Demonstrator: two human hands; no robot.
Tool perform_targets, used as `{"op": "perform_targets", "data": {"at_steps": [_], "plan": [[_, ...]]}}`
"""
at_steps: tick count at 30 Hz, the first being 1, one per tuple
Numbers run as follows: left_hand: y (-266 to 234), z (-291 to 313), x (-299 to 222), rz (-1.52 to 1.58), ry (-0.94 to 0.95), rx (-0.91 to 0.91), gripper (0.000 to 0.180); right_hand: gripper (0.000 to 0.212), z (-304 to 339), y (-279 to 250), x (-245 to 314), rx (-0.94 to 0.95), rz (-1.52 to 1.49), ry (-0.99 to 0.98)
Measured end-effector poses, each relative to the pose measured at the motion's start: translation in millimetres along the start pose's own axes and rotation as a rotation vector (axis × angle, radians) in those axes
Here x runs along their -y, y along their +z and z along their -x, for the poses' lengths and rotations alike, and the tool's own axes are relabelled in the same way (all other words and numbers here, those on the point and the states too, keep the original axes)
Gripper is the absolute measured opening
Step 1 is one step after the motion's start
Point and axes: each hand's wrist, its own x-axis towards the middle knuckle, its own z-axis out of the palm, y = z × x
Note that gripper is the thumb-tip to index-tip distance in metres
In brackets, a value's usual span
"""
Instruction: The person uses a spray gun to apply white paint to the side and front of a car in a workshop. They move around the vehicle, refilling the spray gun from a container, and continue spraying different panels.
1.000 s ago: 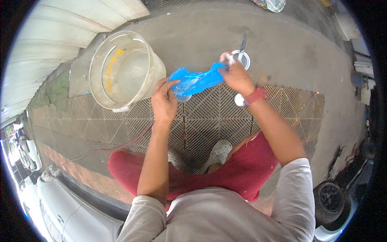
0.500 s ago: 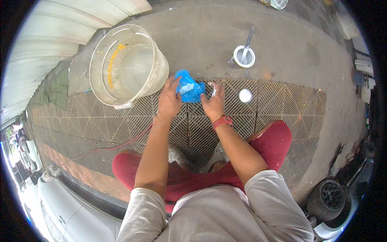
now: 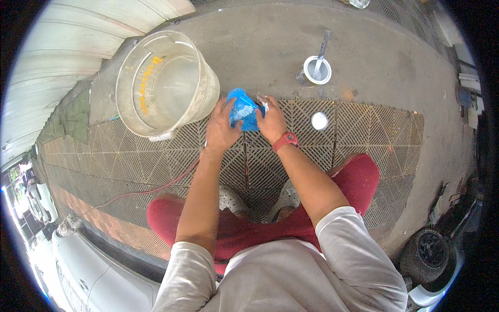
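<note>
Crumpled blue plastic film (image 3: 243, 110) with a whitish patch on it is held up between both hands, above the slatted floor tiles. My left hand (image 3: 222, 131) is closed on its left side, thumb and fingers curled around it. My right hand (image 3: 272, 125) pinches the right side, its thumb against the film. White paste is smeared on the right fingers. To the right, a small round container with a white top or contents (image 3: 319, 121) rests on the tiles. Farther out stands an open paint can (image 3: 328, 75) with a flat scraper-like stick (image 3: 324, 46) leaning in it.
A large translucent bucket (image 3: 209, 86) stands just left of my hands. Plastic grid tiles (image 3: 374, 135) cover the floor, and a red hose (image 3: 150, 191) crosses them at left. A white car (image 3: 104, 275) is at lower left; a wheel (image 3: 429, 249) lies at lower right.
My right hand has moved left onto the blue film, its fingers closing in where there was a gap before. The left hand keeps its hold. The view has shifted slightly.
</note>
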Motion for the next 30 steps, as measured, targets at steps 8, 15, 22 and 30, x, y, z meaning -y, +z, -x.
{"op": "perform_targets", "data": {"at_steps": [8, 15, 22, 30], "plan": [[14, 3, -8, -0.221, -0.017, -0.014, 0.08, 0.037, 21, -12, 15, 0.187, 0.381, -0.293], [31, 0, -8, -0.294, -0.097, -0.037, 0.077, 0.051, 16, -3, 6, 0.342, 0.492, -0.229], [25, 0, -16, -0.377, -0.077, -0.006, 0.084, 0.066, -38, -56, -41, -0.438, 0.241, -0.244], [27, -1, -1, -0.342, -0.076, -0.04, 0.087, 0.117, -124, -171, -93, 0.083, 0.681, -0.003]]}}
